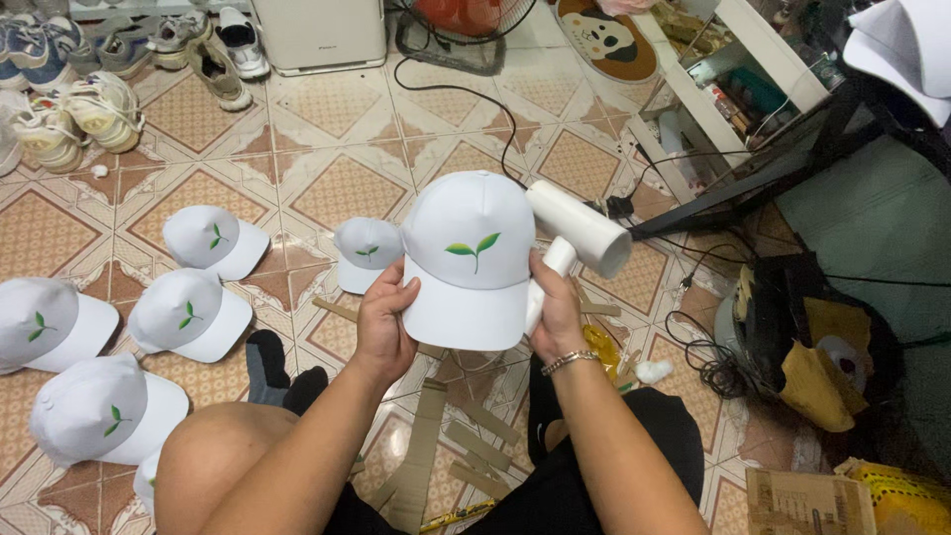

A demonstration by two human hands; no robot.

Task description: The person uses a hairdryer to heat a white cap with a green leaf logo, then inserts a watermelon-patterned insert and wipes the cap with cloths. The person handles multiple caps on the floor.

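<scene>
Our left hand (384, 322) is gripping the left edge of the brim of a white cap (470, 260), fingers curled around it, and our right hand (555, 307) is holding the brim's right edge while also closing around the handle of a white hair dryer (575, 233). We are holding the cap up between the two hands, above our knees, with its front turned toward us so the green leaf emblem (474, 248) is facing up. The dryer's barrel is sticking out to the right of the cap, just above our right hand, and its black cord (466, 99) is trailing away across the tiled floor (337, 149) beyond the hands. A silver bracelet (569, 361) is sitting on our right wrist.

To the left of our left hand, more white caps (193, 315) with the same leaf are lying on the floor, one (365, 253) of them just beside the held cap. Strips of cardboard (451, 436) are lying on the floor below the hands, between our legs. Far beyond the left hand, pairs of shoes (74, 119) are sitting in a row.
</scene>
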